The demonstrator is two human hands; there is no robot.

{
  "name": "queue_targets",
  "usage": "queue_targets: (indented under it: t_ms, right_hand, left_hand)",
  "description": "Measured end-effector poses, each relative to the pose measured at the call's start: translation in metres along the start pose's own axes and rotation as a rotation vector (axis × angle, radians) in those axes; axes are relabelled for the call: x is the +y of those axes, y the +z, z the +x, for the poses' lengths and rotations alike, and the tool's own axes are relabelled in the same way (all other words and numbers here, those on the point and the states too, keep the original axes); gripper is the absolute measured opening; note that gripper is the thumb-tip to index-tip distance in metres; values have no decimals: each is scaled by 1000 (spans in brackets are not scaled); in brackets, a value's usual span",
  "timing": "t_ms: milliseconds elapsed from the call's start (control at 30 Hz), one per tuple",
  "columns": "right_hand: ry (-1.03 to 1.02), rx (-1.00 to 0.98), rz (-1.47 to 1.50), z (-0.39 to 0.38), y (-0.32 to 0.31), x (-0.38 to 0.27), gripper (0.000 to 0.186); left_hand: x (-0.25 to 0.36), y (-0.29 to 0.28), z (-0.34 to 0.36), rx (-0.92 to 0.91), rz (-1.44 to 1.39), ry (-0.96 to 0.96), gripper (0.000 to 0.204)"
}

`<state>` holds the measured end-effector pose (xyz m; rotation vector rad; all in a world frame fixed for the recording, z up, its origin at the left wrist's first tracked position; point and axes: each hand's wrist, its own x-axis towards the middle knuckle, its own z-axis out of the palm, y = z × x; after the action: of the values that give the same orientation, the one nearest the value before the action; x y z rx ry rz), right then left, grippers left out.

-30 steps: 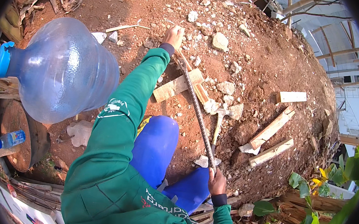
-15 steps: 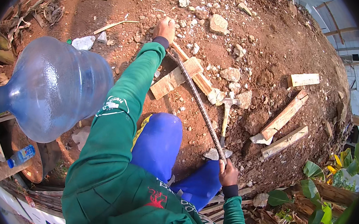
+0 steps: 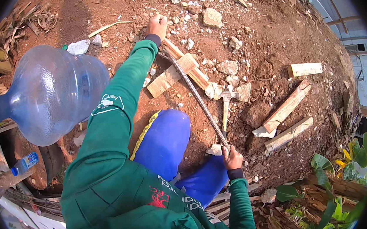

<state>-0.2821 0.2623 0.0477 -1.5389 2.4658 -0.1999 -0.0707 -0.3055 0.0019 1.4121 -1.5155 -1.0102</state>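
A ribbed steel bar (image 3: 196, 95) slants from near my left wrist at the far side down to my right hand. My right hand (image 3: 233, 157) is closed round its near end. My left hand (image 3: 157, 26) is closed at the far end of a long wood strip (image 3: 200, 77); what its fingers hold is hidden. Under the bar, a short flat board (image 3: 167, 81) lies across the strip. To the right of the bar, a hammer (image 3: 226, 109) rests on the soil, its head pointing away from me. The bar passes close to its handle end.
Three cut wood pieces (image 3: 287, 106) lie to the right, near pale stones (image 3: 227, 67). A large clear blue water jug (image 3: 59, 92) lies sideways at left, above a small bottle (image 3: 25, 164). Leafy plants (image 3: 327, 214) stand at lower right. Loose reddish soil covers the slope.
My right hand and the near end of the bar have moved a little away from me. My left hand stays closed by the wood strip. The whole view has shifted slightly.
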Motion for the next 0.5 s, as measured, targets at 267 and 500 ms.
queue_targets:
  t_ms: [267, 500]
  right_hand:
    - [38, -27, 23, 1, 17, 11, 45]
    - [68, -91, 77, 0, 19, 13, 45]
  left_hand:
    - [-2, -1, 3, 115, 192, 141, 25]
    - [7, -7, -2, 110, 225, 85, 32]
